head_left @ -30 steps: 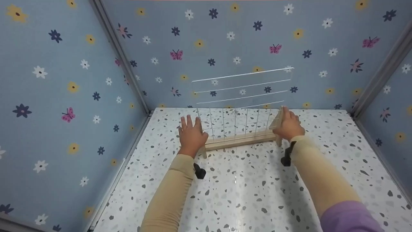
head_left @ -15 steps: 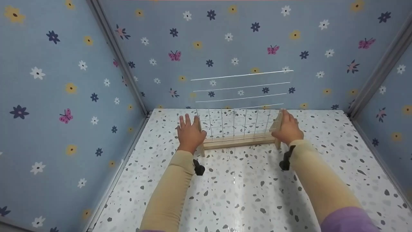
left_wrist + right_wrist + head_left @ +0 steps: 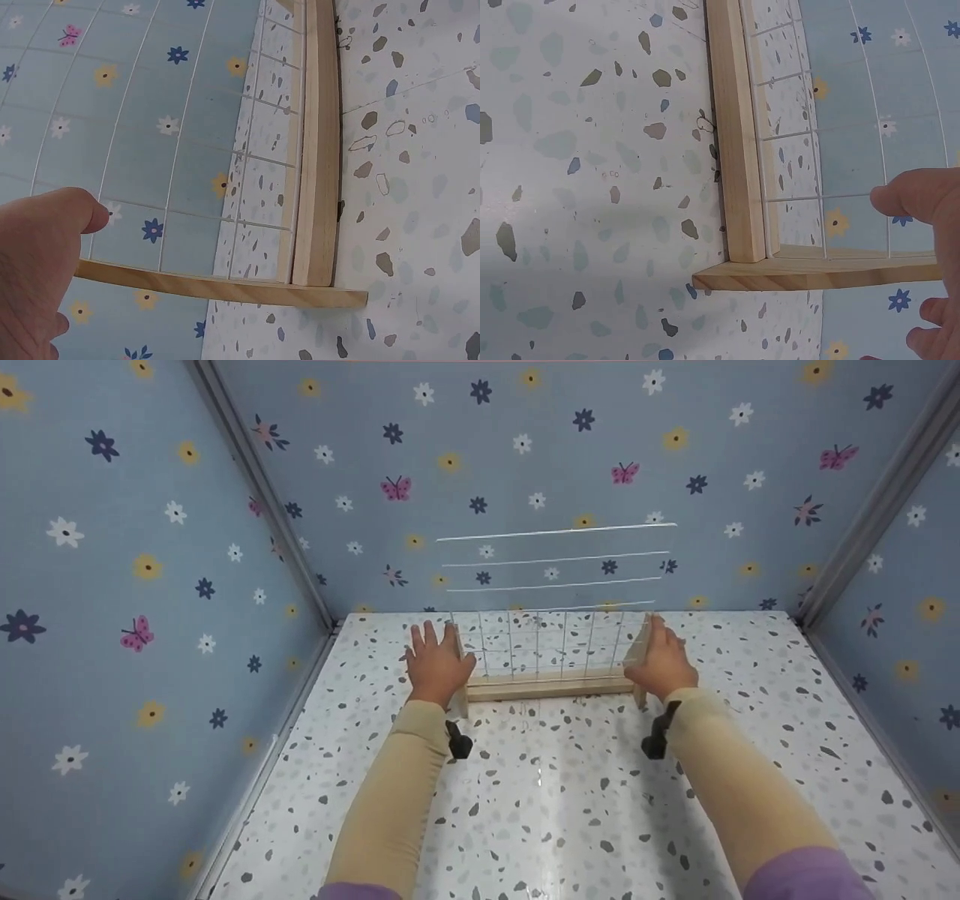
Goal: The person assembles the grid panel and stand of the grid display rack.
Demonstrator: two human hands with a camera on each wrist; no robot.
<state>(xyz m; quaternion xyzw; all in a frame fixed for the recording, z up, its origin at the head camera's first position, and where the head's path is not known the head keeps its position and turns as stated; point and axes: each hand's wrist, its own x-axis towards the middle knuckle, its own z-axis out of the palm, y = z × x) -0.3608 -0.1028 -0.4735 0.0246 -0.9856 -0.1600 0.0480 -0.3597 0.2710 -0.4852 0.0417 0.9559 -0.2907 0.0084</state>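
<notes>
A wire grid rack (image 3: 551, 688) stands upright on the speckled tabletop, its white wire mesh (image 3: 538, 649) set between wooden end boards and a wooden bottom rail. At the left end board (image 3: 225, 289), my left hand (image 3: 438, 664) grips with the thumb on the inner side and the fingers spread along the outer side. Opposite it, my right hand (image 3: 664, 661) holds the right end board (image 3: 817, 274) the same way, thumb (image 3: 904, 193) inside against the wires. Both palms stay outside the rack. Part of each end board is hidden behind the hands.
A blue flower-patterned wall (image 3: 555, 457) rises close behind the rack. Similar panels with grey metal corner posts (image 3: 262, 495) stand left and right. The speckled tabletop (image 3: 540, 810) stretches in front. Black camera mounts (image 3: 459, 741) hang at both wrists.
The rack has turned slightly: its right end came nearer and its left end went back, so it sits squarer to the rear wall. Both hands kept hold of it. The head view shifted a little.
</notes>
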